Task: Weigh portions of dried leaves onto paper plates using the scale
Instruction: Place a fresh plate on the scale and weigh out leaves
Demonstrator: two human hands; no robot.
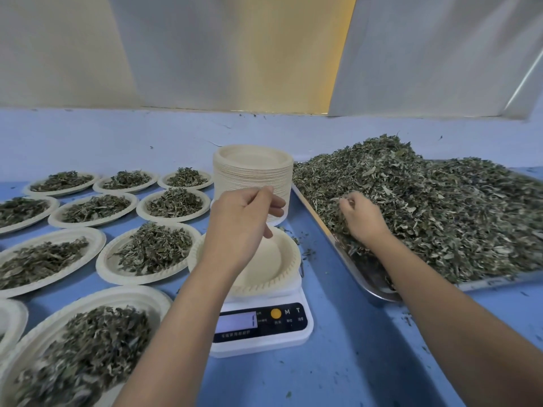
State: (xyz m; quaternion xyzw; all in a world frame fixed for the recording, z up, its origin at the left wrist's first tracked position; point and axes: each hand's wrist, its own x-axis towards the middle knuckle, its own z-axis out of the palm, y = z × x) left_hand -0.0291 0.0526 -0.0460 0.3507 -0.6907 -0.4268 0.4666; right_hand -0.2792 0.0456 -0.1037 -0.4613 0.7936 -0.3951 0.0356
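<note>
Filled plates [117, 295] crowd the blue table [338, 362] — left hand [241, 221] slack, right hand [363, 218] clutching leaves [440, 207] — pale wall [205, 54] behind.

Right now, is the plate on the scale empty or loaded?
Empty: the plate on the scale is bare inside where visible. The right hand grips leaves on the tray.
</note>
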